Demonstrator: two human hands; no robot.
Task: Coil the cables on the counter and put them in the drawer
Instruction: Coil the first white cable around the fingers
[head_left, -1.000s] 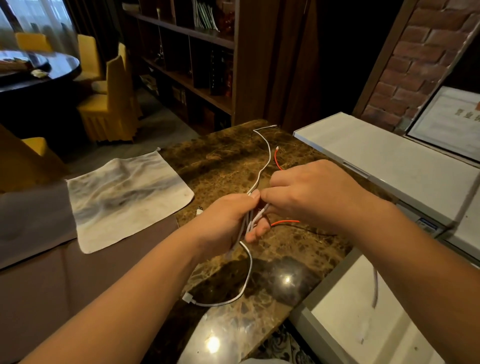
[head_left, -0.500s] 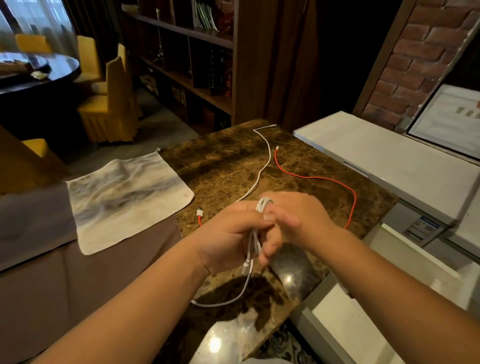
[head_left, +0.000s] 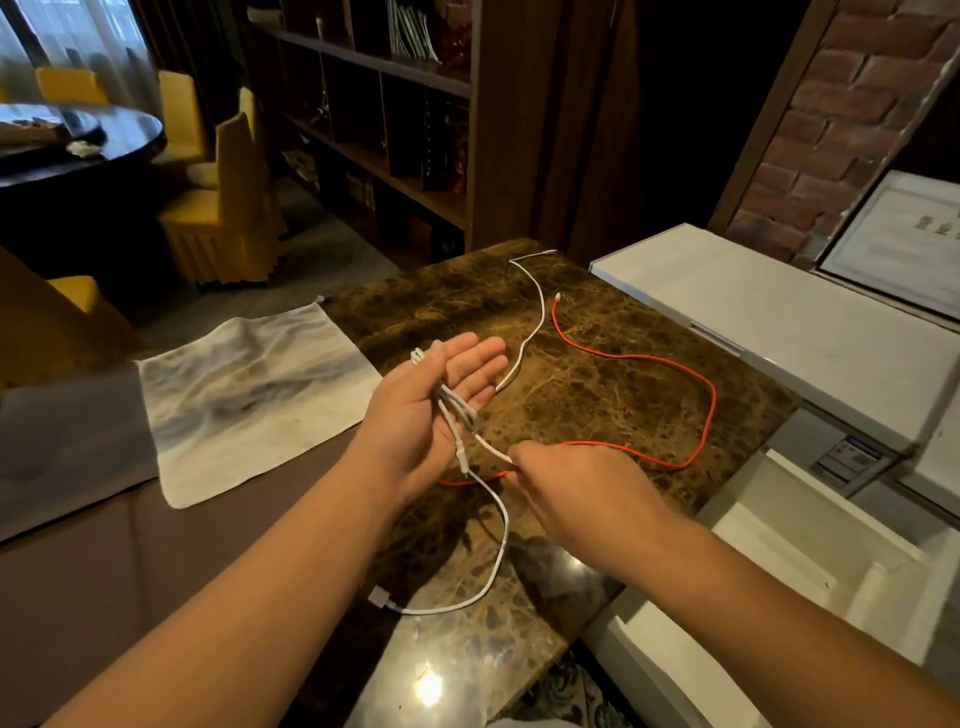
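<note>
A white cable (head_left: 535, 317) runs from the far edge of the brown marble counter (head_left: 613, 395) to my left hand (head_left: 431, 405). Several loops of it lie across that palm, held by the thumb, with the fingers stretched out. My right hand (head_left: 571, 493) pinches a strand of the same cable just below the left hand. The cable's tail hangs down and ends in a plug (head_left: 379, 597) near the counter's front edge. A red cable (head_left: 696, 379) lies loose in a wide curve on the counter, to the right of both hands. An open white drawer (head_left: 779, 587) is at lower right.
A stained white cloth (head_left: 244, 400) lies on the brown surface left of the counter. A white appliance lid (head_left: 769, 317) borders the counter on the right. Bookshelves (head_left: 395, 130), yellow chairs (head_left: 228, 197) and a dark round table stand beyond.
My hands have parted. The left hand rose and opened its fingers with the loops on the palm, and the right hand dropped toward me, drawing a strand out.
</note>
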